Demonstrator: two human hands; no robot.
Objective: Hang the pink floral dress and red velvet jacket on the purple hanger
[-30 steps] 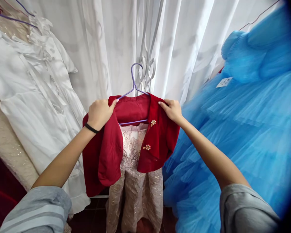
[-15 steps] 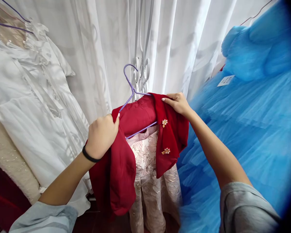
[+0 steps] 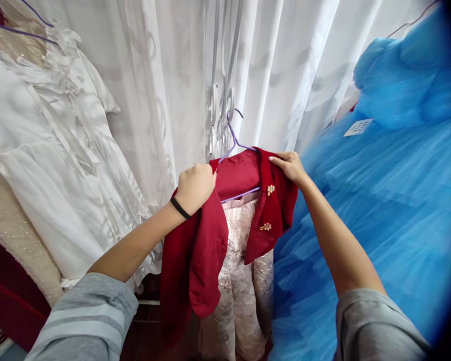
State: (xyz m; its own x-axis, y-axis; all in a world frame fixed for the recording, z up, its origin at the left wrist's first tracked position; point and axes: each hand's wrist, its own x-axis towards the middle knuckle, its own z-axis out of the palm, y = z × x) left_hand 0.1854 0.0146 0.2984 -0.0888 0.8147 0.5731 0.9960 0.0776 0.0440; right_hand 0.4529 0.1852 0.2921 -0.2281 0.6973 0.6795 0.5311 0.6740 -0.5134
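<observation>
A short red velvet jacket (image 3: 208,250) hangs on a purple hanger (image 3: 234,140), its front spread so the lining shows. My left hand (image 3: 197,188), with a black band at the wrist, is closed round the jacket's left shoulder as I see it. At the other shoulder my right hand (image 3: 291,166) pinches the velvet, thumb on top. Two gold brooches with pearl-like beads sit on the right front panel. Inside the jacket is a pale pink brocade garment (image 3: 240,235) that hangs down below it. The hanger's hook is free of my hands.
White dresses (image 3: 60,150) hang at the left beside a cream sequined garment (image 3: 18,225). On the right a large blue tulle gown (image 3: 391,190) with a white tag (image 3: 358,127) fills the side. Behind are white curtains (image 3: 285,65) and a white scrolled metal stand (image 3: 221,100).
Both hands have moved the jacket and hanger to the right and slightly away from me. The hook has turned, its tip now nearer the metal stand. The grip on both shoulders stays.
</observation>
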